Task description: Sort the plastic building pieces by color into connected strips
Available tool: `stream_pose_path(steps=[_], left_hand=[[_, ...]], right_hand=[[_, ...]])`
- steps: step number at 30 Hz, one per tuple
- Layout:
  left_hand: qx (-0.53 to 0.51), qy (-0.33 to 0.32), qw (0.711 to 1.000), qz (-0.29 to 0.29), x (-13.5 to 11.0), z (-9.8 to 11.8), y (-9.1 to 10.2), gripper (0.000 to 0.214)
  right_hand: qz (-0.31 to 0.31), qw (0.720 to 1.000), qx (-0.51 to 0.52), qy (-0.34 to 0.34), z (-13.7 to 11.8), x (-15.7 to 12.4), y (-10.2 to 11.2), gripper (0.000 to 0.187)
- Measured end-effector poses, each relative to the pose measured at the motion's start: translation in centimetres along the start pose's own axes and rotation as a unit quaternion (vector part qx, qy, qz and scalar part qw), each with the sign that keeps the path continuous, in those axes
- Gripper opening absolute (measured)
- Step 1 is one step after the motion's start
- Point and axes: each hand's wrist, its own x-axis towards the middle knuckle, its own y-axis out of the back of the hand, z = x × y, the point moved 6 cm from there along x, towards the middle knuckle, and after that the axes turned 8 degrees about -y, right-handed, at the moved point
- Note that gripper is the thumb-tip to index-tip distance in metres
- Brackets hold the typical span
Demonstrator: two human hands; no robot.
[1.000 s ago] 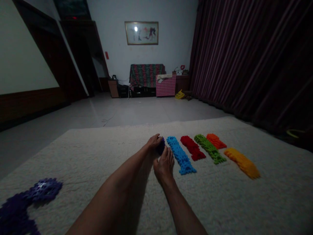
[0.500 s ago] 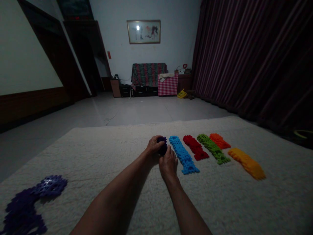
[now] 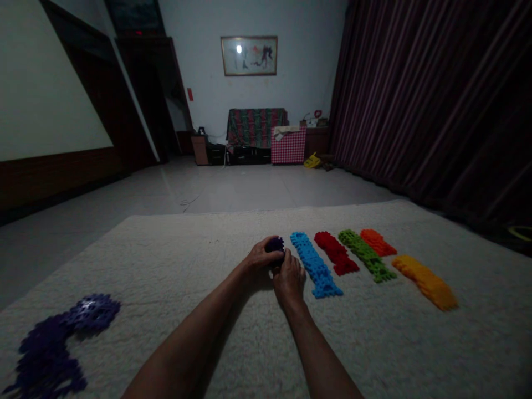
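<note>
Near the middle of the pale quilted mat [image 3: 174,249], my left hand [image 3: 261,256] is closed around a small stack of dark purple toothed plastic pieces [image 3: 275,244]. My right hand [image 3: 288,277] presses against the near side of the same stack, its fingers bent; part of the stack is hidden behind both hands. Just to the right lies a row of overlapping light blue pieces [image 3: 313,263]. Beyond it are rows of red pieces [image 3: 336,252], green pieces [image 3: 366,255], orange pieces [image 3: 377,242] and yellow pieces [image 3: 426,281].
A loose heap of dark purple pieces [image 3: 54,343] spreads at the mat's near left. Past the mat, a thin cord [image 3: 189,202] lies on the tiled floor [image 3: 249,185]. A cloth-draped cabinet [image 3: 255,130] stands by the far wall; a dark curtain [image 3: 403,94] hangs at right.
The view has shifted slightly, moving everything a little to the right. My left hand sits lower and flatter over the purple stack; my right hand stays against it. The coloured rows lie as before.
</note>
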Motion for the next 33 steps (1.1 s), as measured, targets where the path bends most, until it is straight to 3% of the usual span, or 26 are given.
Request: stream_pose_path(steps=[3,11,19,25,29,33], left_hand=[[0.033,-0.007,0.999,0.005,-0.5,-0.2,0.6,0.081],[0.067,-0.033,0.997,0.022,-0.8,-0.4,0.7,0.091],[0.048,-0.044,0.998,0.013,-1.0,0.0,1.0,0.083],[0.056,-0.05,0.997,-0.004,-1.2,0.6,1.4,0.091],[0.055,-0.052,0.997,0.004,-1.3,0.4,1.7,0.1],[0.045,-0.068,0.997,0.005,-1.3,0.1,1.8,0.088]], right_hand=[[-0.002,1.0,0.0,-0.004,0.0,0.0,0.0,0.052],[-0.029,0.999,0.007,-0.014,-0.3,0.1,0.2,0.047],[-0.007,0.995,0.101,-0.025,-0.1,0.4,0.3,0.063],[-0.007,0.981,0.195,-0.019,0.3,0.9,0.2,0.074],[0.011,0.979,0.201,-0.01,0.3,1.1,0.1,0.065],[0.005,0.978,0.208,-0.006,0.3,1.2,0.1,0.057]])
